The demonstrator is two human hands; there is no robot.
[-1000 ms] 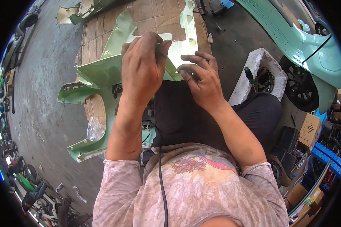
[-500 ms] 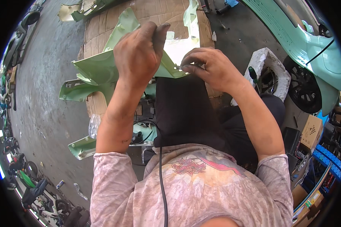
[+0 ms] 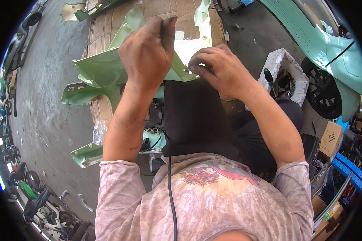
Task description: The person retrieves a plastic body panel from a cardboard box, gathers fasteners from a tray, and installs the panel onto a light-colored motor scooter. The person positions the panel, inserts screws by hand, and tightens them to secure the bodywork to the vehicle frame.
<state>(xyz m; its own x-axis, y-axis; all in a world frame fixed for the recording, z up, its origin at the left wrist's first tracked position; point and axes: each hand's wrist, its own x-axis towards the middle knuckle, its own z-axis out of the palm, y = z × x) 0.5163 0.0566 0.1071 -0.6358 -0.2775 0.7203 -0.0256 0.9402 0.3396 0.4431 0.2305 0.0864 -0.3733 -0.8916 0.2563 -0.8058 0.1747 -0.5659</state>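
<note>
Brown cardboard (image 3: 106,30) lay under pale-green plastic panel (image 3: 100,66).
Right hand (image 3: 219,68) pinched small silvery clip (image 3: 186,70); left hand (image 3: 145,54) had unclear grip.

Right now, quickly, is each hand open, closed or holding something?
Left hand: curled over the green panel; hold unclear.
Right hand: bent, at a small metal piece; grip unclear.
</note>
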